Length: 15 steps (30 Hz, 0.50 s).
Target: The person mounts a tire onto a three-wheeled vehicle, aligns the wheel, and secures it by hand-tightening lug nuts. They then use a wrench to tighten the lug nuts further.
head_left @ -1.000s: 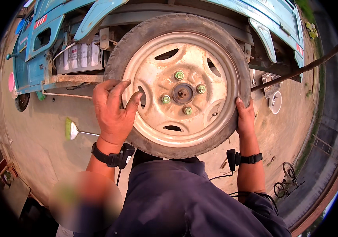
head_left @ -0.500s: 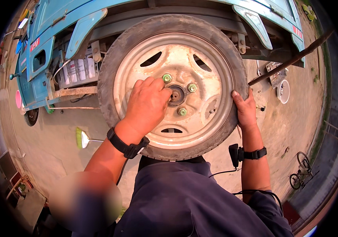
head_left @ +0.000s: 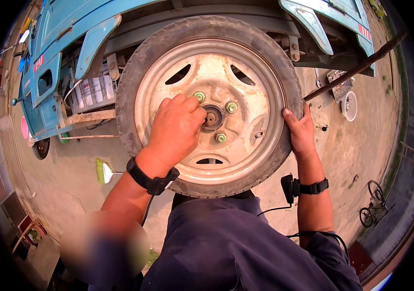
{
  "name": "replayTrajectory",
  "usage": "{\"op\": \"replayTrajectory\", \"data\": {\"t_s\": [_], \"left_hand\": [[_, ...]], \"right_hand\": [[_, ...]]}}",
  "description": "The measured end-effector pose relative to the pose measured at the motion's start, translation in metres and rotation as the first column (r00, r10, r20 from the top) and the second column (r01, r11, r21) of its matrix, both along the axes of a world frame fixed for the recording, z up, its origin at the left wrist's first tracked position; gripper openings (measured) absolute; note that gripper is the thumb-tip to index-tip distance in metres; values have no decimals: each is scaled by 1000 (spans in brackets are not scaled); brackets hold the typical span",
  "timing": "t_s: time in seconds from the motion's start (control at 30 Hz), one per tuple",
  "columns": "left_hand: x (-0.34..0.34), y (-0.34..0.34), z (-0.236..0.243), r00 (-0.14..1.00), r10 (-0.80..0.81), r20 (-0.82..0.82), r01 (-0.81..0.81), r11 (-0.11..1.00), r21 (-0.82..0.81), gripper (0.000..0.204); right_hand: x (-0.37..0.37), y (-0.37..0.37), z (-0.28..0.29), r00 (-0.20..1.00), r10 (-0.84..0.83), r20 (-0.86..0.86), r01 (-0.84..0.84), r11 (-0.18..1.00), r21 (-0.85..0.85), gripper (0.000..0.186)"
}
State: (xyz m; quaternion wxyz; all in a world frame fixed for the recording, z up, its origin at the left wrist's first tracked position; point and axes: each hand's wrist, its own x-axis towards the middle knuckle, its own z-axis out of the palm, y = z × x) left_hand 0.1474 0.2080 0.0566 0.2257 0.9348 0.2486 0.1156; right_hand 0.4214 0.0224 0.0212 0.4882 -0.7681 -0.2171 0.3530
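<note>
A wheel with a worn black tyre [head_left: 207, 29] and a rusty cream rim [head_left: 224, 68] fills the middle of the view. Green nuts [head_left: 232, 107] surround its dark centre hub [head_left: 211, 116]. My left hand [head_left: 170, 128] is closed with curled fingers just left of the hub, covering that part of the rim; what the fingertips hold is hidden. My right hand [head_left: 299, 128] grips the right side of the tyre, thumb on the sidewall by the rim.
A blue vehicle [head_left: 59, 19] stands behind the wheel, with a long dark bar [head_left: 367, 62] at right. On the concrete ground [head_left: 61, 184] lie a green broom [head_left: 102, 170], tools [head_left: 337, 77], a white bucket [head_left: 349, 106] and a bicycle [head_left: 372, 208].
My left hand has moved right from the tyre's left edge onto the wheel's centre, its fingers curling over the left nut. My right hand stays on the tyre, slightly higher in view.
</note>
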Motion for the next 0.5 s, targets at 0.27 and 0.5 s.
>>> {"op": "replayTrajectory", "data": {"t_s": [0.27,0.5], "left_hand": [[-5,-13,8,994,104,33,-100,990,-102,22],[-28,-49,23,985,130,109,-104,970,-220,15]], "right_hand": [[0,8,11,998,-25,-62,25,1000,-9,91],[-15,-43,-17,988,-154,25,156,983,-102,90]]}}
